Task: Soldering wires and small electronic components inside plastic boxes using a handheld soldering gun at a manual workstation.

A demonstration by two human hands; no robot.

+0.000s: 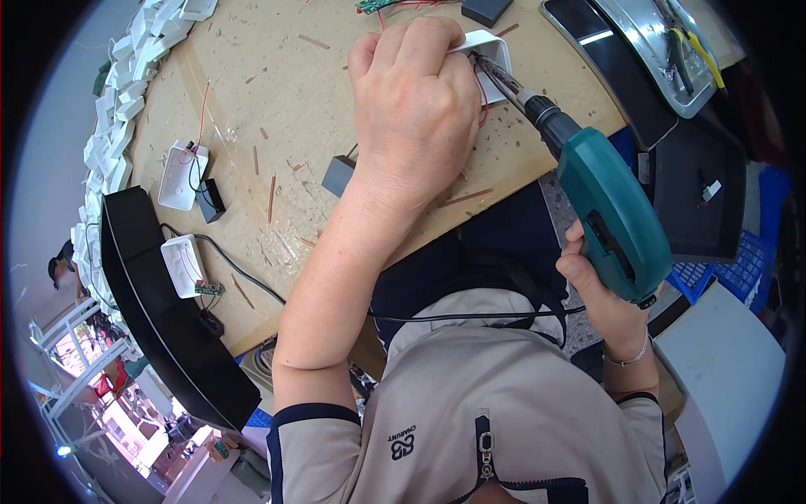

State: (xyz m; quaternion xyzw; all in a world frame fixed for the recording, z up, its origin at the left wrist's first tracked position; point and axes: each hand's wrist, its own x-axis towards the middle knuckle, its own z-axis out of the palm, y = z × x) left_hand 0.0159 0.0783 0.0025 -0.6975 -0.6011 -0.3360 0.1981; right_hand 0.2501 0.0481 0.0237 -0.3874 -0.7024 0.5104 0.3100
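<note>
Gripping right hand (pixel 600 294): wrapped round the green power tool (pixel 617 210), thumb along its left side, tip angled far and left.
Left arm: stretched far over the table (pixel 294 109).
Left hand (pixel 417 105): knuckles up, fingers curled at the white casing (pixel 497 52); fingertips hidden, tightness cannot be told.
White casing: just right of left hand, tool tip reaching in.

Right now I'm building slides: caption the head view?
Left hand over a white casing, right hand holding a teal power tool.

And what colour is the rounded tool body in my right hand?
The rounded tool body is dark teal, best seen in head view.
</note>
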